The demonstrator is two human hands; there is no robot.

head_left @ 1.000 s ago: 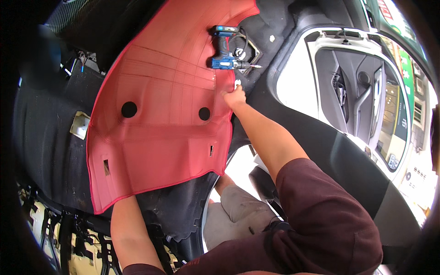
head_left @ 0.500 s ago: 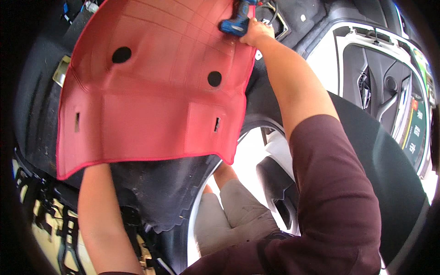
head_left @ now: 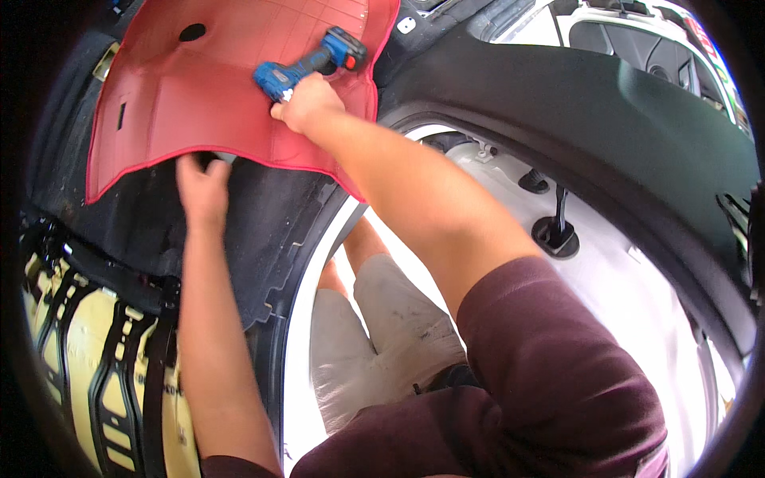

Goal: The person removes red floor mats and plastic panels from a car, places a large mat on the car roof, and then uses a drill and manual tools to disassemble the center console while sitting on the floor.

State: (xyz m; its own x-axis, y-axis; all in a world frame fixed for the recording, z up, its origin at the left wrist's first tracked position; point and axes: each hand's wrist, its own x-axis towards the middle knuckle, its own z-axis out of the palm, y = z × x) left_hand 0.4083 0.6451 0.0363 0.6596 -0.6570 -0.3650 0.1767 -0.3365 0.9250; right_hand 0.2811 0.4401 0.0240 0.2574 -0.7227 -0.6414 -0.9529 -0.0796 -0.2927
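Right hand [head_left: 307,102] closed around blue cordless drill [head_left: 309,64], lying on red mat [head_left: 207,103] near its upper right corner. Left hand [head_left: 203,187] open at mat's lower edge, fingertips seemingly tucked underneath.

A white-painted car body floor [head_left: 606,287] is seen in bright light, crossed by a broad black curved panel [head_left: 574,103]. Black carpet lining [head_left: 263,223] is laid at left, above yellow pieces held in black racks [head_left: 96,358].
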